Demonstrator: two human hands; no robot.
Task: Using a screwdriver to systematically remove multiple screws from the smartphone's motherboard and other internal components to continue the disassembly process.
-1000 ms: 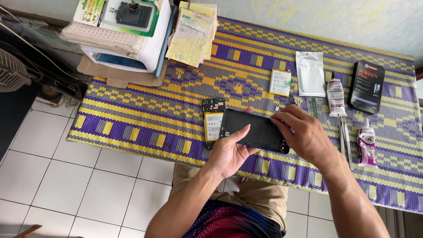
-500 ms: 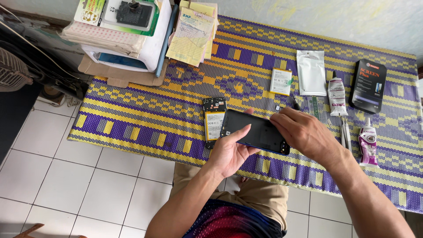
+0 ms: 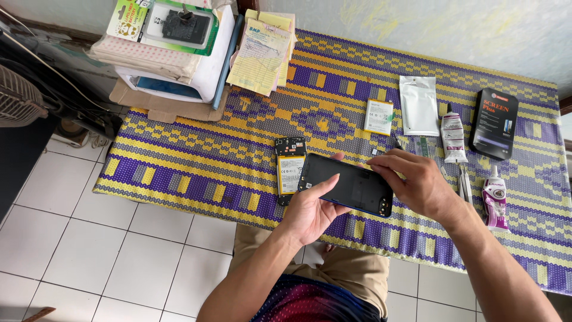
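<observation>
Both hands hold a black phone back cover [image 3: 351, 186] above a woven yellow and purple mat [image 3: 196, 161]. My left hand [image 3: 313, 209] grips its near left end, thumb on the inner face. My right hand [image 3: 414, 185] grips its right end from above, fingers curled on the far edge. Just left of the cover lies an opened phone body [image 3: 289, 169] with its battery and circuit board showing.
On the mat lie a small battery [image 3: 379, 116], a clear plastic pouch [image 3: 419, 105], a white glue tube [image 3: 453, 137], a black screen-protector box [image 3: 494, 123], a pink and white bottle [image 3: 496, 200] and tweezers [image 3: 463, 182]. Paper pads [image 3: 260, 50] and stacked boxes [image 3: 173, 48] sit far left.
The cover has shifted slightly between the hands; my right hand's fingers moved along its far right edge. The left hand stays at the near left end.
</observation>
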